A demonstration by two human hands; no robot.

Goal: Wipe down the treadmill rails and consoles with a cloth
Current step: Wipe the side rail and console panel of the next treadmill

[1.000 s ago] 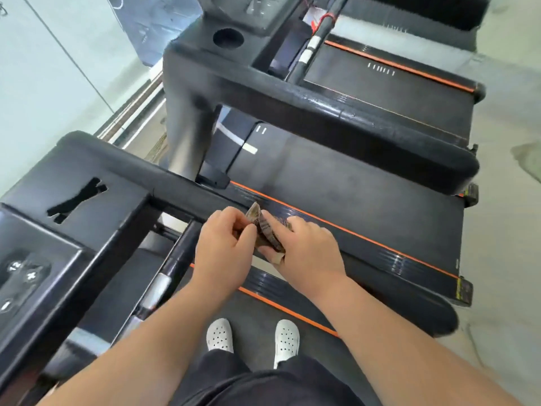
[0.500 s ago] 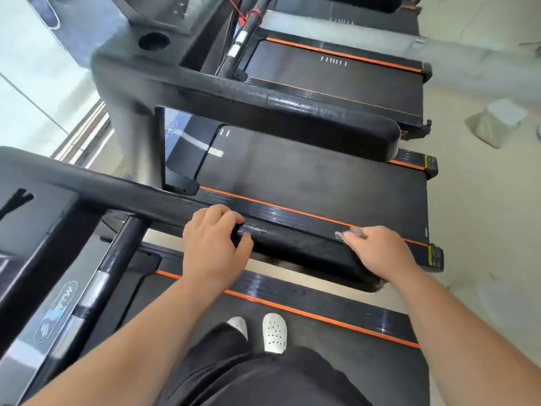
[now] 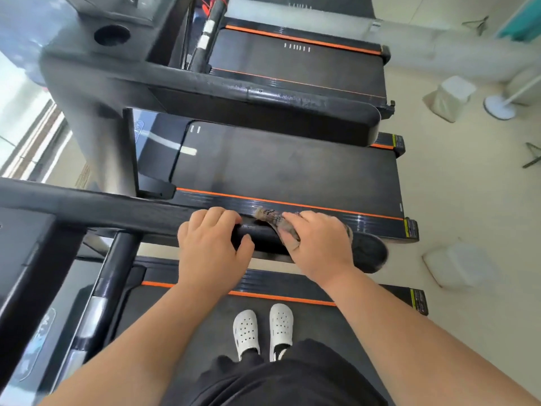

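- Underfoot runs a dark treadmill belt [image 3: 181, 332], with pale flooring [image 3: 468, 200] off to the right. A pair of white perforated clogs [image 3: 281, 323] stands on the belt, nearer than both sets of fingers, below black trousers [image 3: 278, 379].
- Between the clogs and the fingers, an orange stripe [image 3: 263, 295] edges this deck's side strip.
- The left hand [image 3: 210, 247] grips a black rail [image 3: 117, 206] bare. Its fingers are curled over the top and the thumb is hooked on the near side.
- The right hand [image 3: 319, 247] sits just right of the left fingers, apart from them. Its fingers are curled over a cloth [image 3: 275, 219] and hold it down against the same rail.
- The cloth is patterned grey-brown and lies over the rail's top under the right palm. One frayed end sticks out left of the right index finger, toward the left fingertips.
- Just right of the right-hand fingers, the rail stops in a rounded end [image 3: 369, 253].
- Left of the left fingers, the rail runs off to the frame's edge, and a black post [image 3: 108, 276] with silver patches drops away beneath it.
- Just beyond all the fingertips lies the neighbouring belt [image 3: 292, 168], bordered by a ribbed strip and a thin orange line.
- Farther out, a second rail [image 3: 263, 112] crosses above that belt, glossy and scuffed, and a round cup holder [image 3: 111, 35] sits far up to the left.
- Well right of the fingers, two pale blocks [image 3: 450, 96] rest on the flooring, the far one near a round white base [image 3: 499, 108].
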